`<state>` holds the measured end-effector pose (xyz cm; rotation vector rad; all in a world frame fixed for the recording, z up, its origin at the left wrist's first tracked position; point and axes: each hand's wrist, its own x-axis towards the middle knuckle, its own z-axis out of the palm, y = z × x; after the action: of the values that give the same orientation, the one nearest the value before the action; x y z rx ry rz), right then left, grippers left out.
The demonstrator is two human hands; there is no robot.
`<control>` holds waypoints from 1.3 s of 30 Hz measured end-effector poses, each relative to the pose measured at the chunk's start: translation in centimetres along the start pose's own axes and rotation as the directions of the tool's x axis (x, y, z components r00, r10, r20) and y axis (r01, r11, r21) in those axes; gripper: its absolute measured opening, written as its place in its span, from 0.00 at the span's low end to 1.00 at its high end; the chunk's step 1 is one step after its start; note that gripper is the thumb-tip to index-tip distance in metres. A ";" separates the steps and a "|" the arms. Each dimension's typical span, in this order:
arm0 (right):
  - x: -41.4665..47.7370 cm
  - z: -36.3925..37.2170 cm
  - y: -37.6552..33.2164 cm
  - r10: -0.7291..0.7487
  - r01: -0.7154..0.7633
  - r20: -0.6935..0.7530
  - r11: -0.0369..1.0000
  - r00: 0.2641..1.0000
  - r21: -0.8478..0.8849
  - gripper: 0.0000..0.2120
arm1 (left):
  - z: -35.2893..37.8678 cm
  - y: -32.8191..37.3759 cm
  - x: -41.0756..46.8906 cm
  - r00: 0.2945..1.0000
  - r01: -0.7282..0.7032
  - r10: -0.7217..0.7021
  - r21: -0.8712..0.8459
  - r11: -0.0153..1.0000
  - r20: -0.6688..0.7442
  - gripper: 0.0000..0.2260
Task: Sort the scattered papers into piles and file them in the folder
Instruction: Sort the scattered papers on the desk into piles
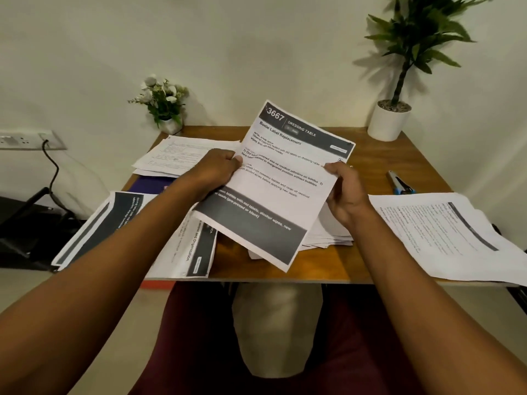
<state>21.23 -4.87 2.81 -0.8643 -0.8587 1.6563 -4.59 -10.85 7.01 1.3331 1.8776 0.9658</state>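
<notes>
I hold a printed sheet (273, 192) headed "3667 Dressing Table" tilted above the wooden table (370, 161). My left hand (216, 169) pinches its left edge and my right hand (345, 192) pinches its right edge. Under the sheet lies a loose heap of papers (328, 235). A pile of dark-banded sheets (119, 223) lies at the near left, a text pile (182, 155) at the far left, and another pile (445, 235) at the right. A purple folder (148, 185) shows partly between the left piles.
A small flower pot (168, 106) stands at the table's far left corner and a tall potted plant (390, 121) at the far right. A pen-like marker (399, 183) lies on the right side. A wall socket with a cable (31, 141) is at left.
</notes>
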 end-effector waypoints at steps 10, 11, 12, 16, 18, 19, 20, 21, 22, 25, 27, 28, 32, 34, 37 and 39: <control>-2.3 2.9 3.3 0.151 -0.122 0.127 0.969 0.980 -0.214 0.18 | -7.0 -4.9 0.9 0.989 -0.132 0.070 0.582 0.803 0.128 0.15; -2.4 3.0 3.8 0.162 -0.127 0.122 0.959 0.979 -0.255 0.18 | -7.8 -5.7 1.2 0.990 -0.123 0.045 0.633 0.765 0.137 0.14; -2.6 3.1 4.1 0.181 -0.140 0.126 0.949 0.975 -0.283 0.18 | -8.6 -6.4 1.4 0.990 -0.118 0.028 0.683 0.721 0.142 0.13; -3.1 3.5 4.9 0.220 -0.118 0.162 0.869 0.962 -0.481 0.16 | -11.1 -8.0 2.1 0.986 -0.072 -0.084 0.825 0.561 0.143 0.11; -2.8 3.0 5.0 0.136 -0.049 0.092 0.778 0.986 -0.626 0.14 | -11.9 -8.4 2.3 0.982 -0.039 -0.145 0.871 0.490 0.125 0.09; -2.4 2.5 5.1 0.082 -0.027 0.049 0.735 0.995 -0.678 0.13 | -12.2 -9.0 2.6 0.981 -0.025 -0.161 0.893 0.449 0.108 0.08; -2.0 1.9 5.0 0.035 -0.011 0.019 0.697 0.999 -0.717 0.12 | -12.3 -9.5 2.8 0.982 -0.015 -0.164 0.910 0.413 0.090 0.11; -1.6 1.3 4.9 -0.002 0.005 0.005 0.665 1.000 -0.747 0.10 | -12.3 -10.0 2.9 0.983 -0.017 -0.163 0.927 0.373 0.084 0.13; -1.2 0.6 4.8 -0.032 0.015 -0.008 0.635 0.999 -0.772 0.10 | -12.2 -10.5 2.9 0.982 -0.025 -0.169 0.945 0.325 0.084 0.13; -0.2 -1.2 4.5 -0.093 0.002 -0.056 0.538 0.994 -0.843 0.09 | -11.5 -12.0 2.9 0.985 -0.029 -0.155 0.966 0.258 0.071 0.10; 0.3 -2.2 4.4 -0.148 0.005 -0.074 0.471 0.986 -0.882 0.09 | -10.9 -12.5 2.8 0.992 -0.033 -0.110 0.968 0.251 0.062 0.09; 0.7 -2.6 4.4 -0.183 0.003 -0.084 0.431 0.980 -0.902 0.09 | -10.5 -12.6 2.7 0.993 -0.040 -0.096 0.969 0.245 0.065 0.10; 1.2 -3.1 4.5 -0.242 -0.089 -0.133 0.183 0.961 -0.979 0.17 | -9.6 -12.4 2.4 0.991 -0.070 -0.092 0.964 0.257 0.097 0.15; 1.2 -3.3 4.5 -0.237 -0.115 -0.139 0.110 0.962 -0.987 0.23 | -9.0 -11.9 2.3 0.996 -0.066 -0.030 0.953 0.296 0.078 0.15; 1.4 -3.4 4.5 -0.206 -0.135 -0.152 0.093 0.967 -0.986 0.30 | -7.2 -10.0 2.0 0.997 -0.071 0.067 0.908 0.414 0.047 0.15; 1.7 -3.6 4.5 -0.217 -0.137 -0.161 0.119 0.963 -0.983 0.33 | -5.4 -8.5 1.8 0.991 -0.105 0.126 0.831 0.546 0.042 0.14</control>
<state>21.93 -3.72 -3.08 -1.9203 -1.8410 0.5810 -13.73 -12.07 2.61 1.9933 2.4091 0.0389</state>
